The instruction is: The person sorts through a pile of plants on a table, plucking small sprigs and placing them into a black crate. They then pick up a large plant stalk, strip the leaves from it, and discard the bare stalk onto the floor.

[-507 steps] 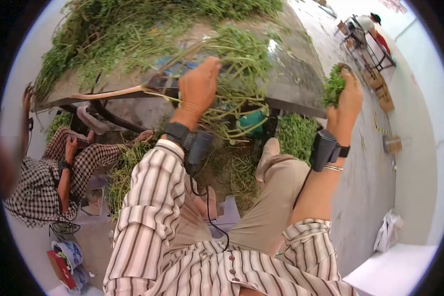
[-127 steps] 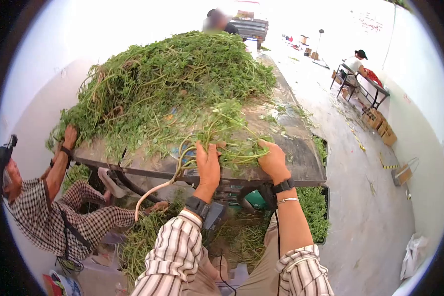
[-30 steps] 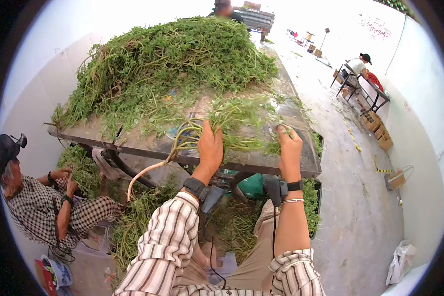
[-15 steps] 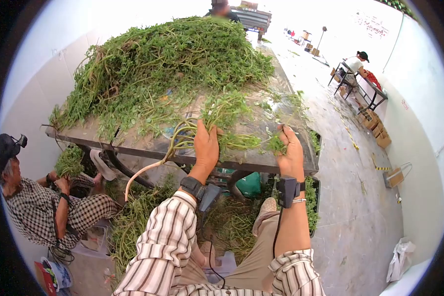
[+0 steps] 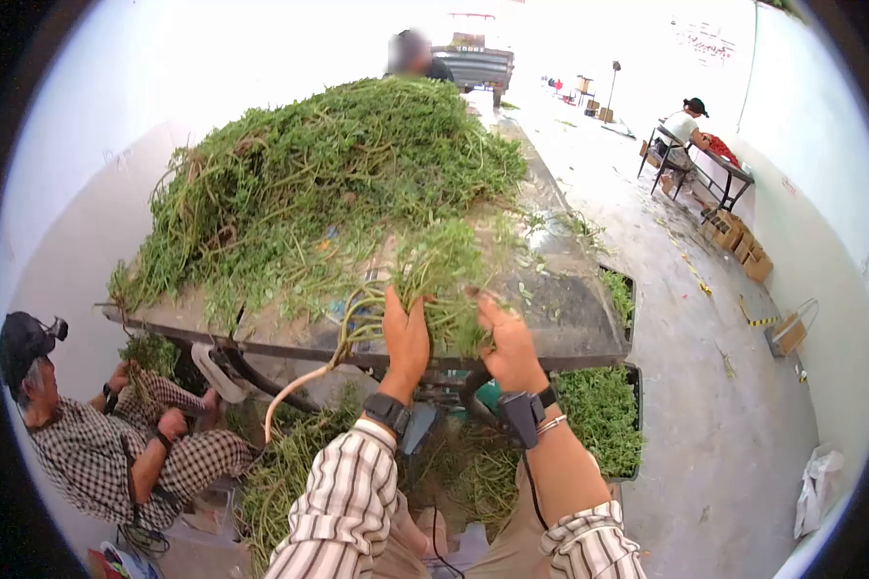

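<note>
Grasping a plant (image 5: 436,262) by its stems at the near edge of the bench (image 5: 581,328), the left hand (image 5: 407,338) holds its long axis aslant: pale root toward half past seven, leaves toward half past one. At three o'clock, the right hand (image 5: 512,349) has a grip too blurred to tell.

The tabletop (image 5: 581,333) is showing a worn, dusty, mainly matt surface with some glossy patches. The striped sleeves (image 5: 343,487) are presenting as matt cloth, and the white bag (image 5: 819,492) is appearing as thin, crinkled plastic. The pale plant stem (image 5: 304,377) is looking smooth, the brown boxes (image 5: 737,243) matt cardboard.
</note>
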Tool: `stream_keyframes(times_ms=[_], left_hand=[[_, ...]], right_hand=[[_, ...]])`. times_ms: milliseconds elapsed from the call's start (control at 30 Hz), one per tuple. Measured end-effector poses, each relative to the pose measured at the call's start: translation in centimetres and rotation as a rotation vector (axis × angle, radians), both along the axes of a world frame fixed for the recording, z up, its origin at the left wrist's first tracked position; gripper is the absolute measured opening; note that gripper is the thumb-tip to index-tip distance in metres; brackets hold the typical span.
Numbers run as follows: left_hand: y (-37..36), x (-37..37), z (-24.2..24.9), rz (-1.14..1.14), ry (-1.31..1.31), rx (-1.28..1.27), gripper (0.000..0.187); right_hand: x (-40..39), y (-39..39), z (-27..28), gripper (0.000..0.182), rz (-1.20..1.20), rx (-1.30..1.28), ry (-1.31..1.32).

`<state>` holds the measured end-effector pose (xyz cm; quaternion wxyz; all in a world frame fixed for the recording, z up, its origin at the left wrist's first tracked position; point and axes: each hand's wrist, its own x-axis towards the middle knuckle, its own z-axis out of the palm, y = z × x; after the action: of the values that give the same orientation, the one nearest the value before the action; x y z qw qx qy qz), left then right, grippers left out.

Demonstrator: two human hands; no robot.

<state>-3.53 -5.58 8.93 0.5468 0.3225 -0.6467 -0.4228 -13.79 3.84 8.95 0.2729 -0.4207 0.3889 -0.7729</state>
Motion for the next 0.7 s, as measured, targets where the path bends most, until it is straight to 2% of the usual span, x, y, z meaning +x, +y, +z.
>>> stream_keyframes(times_ms=[33,67,100,167,233,300,333,367,433,500,533,567,633,700], left_hand=[[0.1,-0.1,0.2,0.050,0.009,0.010,0.034],[0.0,-1.0,-0.3,0.153,0.091,-0.035,0.030],[-0.2,-0.5,-0.6,0.149,0.075,-0.046,0.030],[0.2,0.4,0.8,-0.003,-0.029,-0.009,0.025],[-0.5,0.4,-0.2,-0.075,-0.013,-0.041,0.022],[-0.1,0.1,0.1,0.067,-0.105,-0.192,0.022],[-0.3,0.2,0.4,-0.034,-0.078,-0.130,0.021],[-0.3,-0.1,0.5,-0.032,-0.068,-0.129,0.021],[0.0,0.1,0.4,0.080,-0.205,-0.237,0.019],[-0.4,0.0,0.6,0.093,-0.240,-0.242,0.018],[-0.2,0.5,0.0,0.093,-0.257,-0.267,0.017],[0.0,0.9,-0.7,0.088,-0.276,-0.250,0.017],[-0.8,0.0,-0.4,0.081,-0.205,-0.199,0.018],[-0.8,0.0,-0.2,0.051,-0.193,-0.168,0.023]], right_hand=[[0.1,-0.3,1.1,0.032,-0.002,-0.019,-0.001],[0.4,-0.6,1.6,0.031,0.037,0.202,-0.246],[0.9,-0.6,1.9,0.031,0.081,0.428,-0.496],[1.6,-0.5,2.0,0.033,0.077,0.394,-0.481],[1.5,-1.3,0.4,0.036,0.100,0.283,-0.492],[1.0,-1.9,-0.3,0.040,0.123,0.177,-0.418],[1.5,-1.7,0.9,0.041,0.108,0.241,-0.469],[1.8,-1.5,1.5,0.043,0.095,0.312,-0.524],[1.6,-1.5,1.9,0.044,0.136,0.313,-0.510],[1.8,-1.2,1.3,0.041,0.079,0.372,-0.499],[1.3,-1.4,-2.8,0.037,-0.082,0.164,0.133],[2.4,-0.6,-1.0,0.037,-0.080,0.183,0.116],[2.4,-0.8,4.3,0.031,-0.044,0.343,-0.553],[1.1,-1.3,3.3,0.029,-0.095,0.360,-0.461]])
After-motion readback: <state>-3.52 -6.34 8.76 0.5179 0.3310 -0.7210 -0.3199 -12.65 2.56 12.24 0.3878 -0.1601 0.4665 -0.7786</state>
